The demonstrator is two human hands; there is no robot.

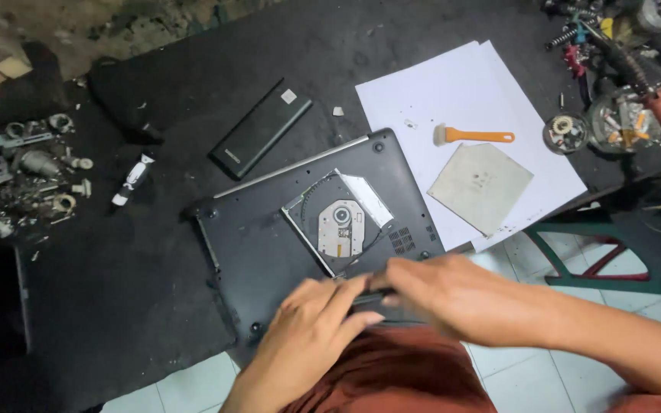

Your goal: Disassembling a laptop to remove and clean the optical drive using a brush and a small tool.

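Gripping laptop [269, 245] edge, left hand [311, 333], right hand [445, 294]

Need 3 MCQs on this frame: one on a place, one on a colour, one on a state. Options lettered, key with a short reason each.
1. Where does the long black battery pack lie?
A. On the white paper
B. On the dark table, beyond the laptop's far edge
C. On the tiled floor

2. What colour is the handle of the small brush on the white paper?
A. Orange
B. Blue
C. Green

3. How does the laptop lie?
A. Lid open, screen up
B. Standing on edge
C. Underside up, optical drive exposed

Key: 1 B, it lies on the table past the laptop, off the paper. 2 A, the handle is plainly orange. 3 C, the base faces up, and both the left hand and the right hand work at its near edge.
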